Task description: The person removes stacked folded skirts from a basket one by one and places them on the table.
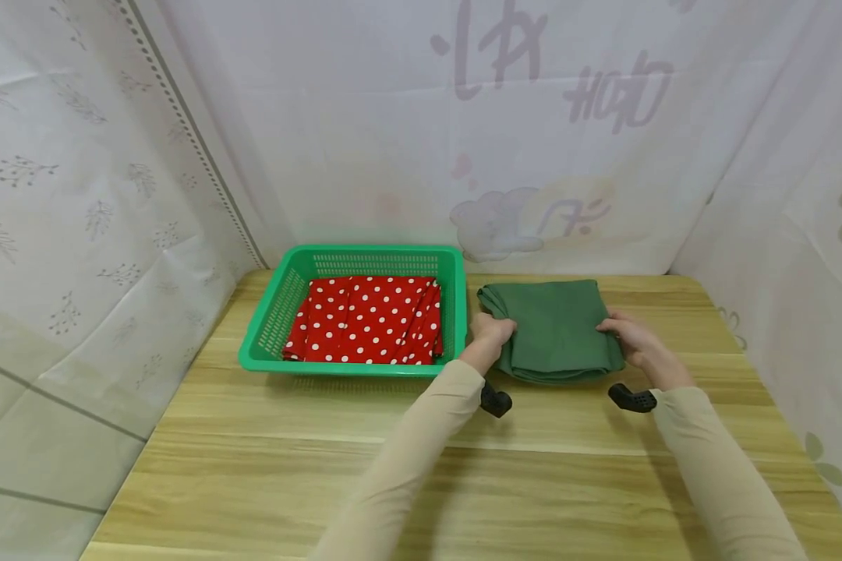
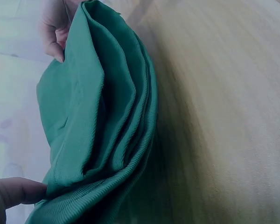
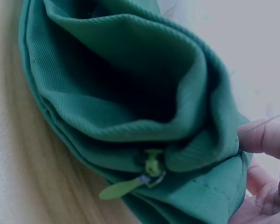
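Observation:
A folded green cloth [image 1: 557, 327] sits at the right of the table, in several layers. My left hand [image 1: 491, 336] grips its left edge, with the thumb on top. On the opposite edge, my right hand [image 1: 635, 343] pinches the layers between thumb and fingers. The left wrist view shows the stacked folds [image 2: 116, 93] bowing along the near side, above the wood. A zipper pull [image 3: 123, 187] hangs from the cloth in the right wrist view, below a wide gap between the folds.
Left of the cloth stands a green plastic basket [image 1: 351, 369] holding a folded red cloth with white dots [image 1: 372, 319]. The wooden table [image 1: 309, 483] ends at pale printed curtains [image 1: 365, 156] behind and on both sides. Black wrist mounts [image 1: 631, 399] hang under the sleeves.

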`<state>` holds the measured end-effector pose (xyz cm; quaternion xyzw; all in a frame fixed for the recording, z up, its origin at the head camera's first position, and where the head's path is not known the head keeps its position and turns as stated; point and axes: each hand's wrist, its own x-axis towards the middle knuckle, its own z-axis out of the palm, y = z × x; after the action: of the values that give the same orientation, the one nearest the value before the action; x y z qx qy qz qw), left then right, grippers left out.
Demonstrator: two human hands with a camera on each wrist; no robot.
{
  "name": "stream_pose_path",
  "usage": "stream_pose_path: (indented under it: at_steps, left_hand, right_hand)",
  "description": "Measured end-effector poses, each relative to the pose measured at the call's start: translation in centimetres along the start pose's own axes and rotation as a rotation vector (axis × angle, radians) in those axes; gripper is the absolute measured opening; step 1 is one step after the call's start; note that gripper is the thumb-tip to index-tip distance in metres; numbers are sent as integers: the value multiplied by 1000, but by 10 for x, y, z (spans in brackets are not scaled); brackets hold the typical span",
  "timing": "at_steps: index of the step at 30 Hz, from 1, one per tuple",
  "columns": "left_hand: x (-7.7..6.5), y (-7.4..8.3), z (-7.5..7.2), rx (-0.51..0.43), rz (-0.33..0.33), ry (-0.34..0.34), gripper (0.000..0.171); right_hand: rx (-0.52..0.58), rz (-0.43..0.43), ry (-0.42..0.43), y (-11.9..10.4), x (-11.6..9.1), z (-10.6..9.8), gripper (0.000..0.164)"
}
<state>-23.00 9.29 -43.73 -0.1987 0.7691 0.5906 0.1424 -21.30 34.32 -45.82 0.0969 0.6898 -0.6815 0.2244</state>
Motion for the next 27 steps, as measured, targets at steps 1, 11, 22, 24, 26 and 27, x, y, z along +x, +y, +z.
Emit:
stream_pose_path:
  at_steps: [1, 11, 22, 24, 26, 27]
  left_hand:
    - [1, -1, 0, -1, -2, 0, 49]
    - [8, -15, 2, -44, -31, -1, 57]
    - [13, -25, 3, 32, -1, 18, 61]
    - [13, -26, 3, 55, 12, 20, 62]
    - [13, -27, 3, 82, 25, 21, 65]
    - [13, -27, 3, 95, 31, 25, 68]
  right_hand:
    - [-5, 1, -3, 2, 0, 0, 23]
    - [-21, 9, 27, 13, 4, 0, 18]
    - [-187, 33, 135, 17, 6, 7, 53]
    - [-207, 45, 135, 18, 6, 7, 59]
    - [-222, 56, 139, 19, 7, 7, 63]
    - [-228, 63, 146, 19, 7, 7, 64]
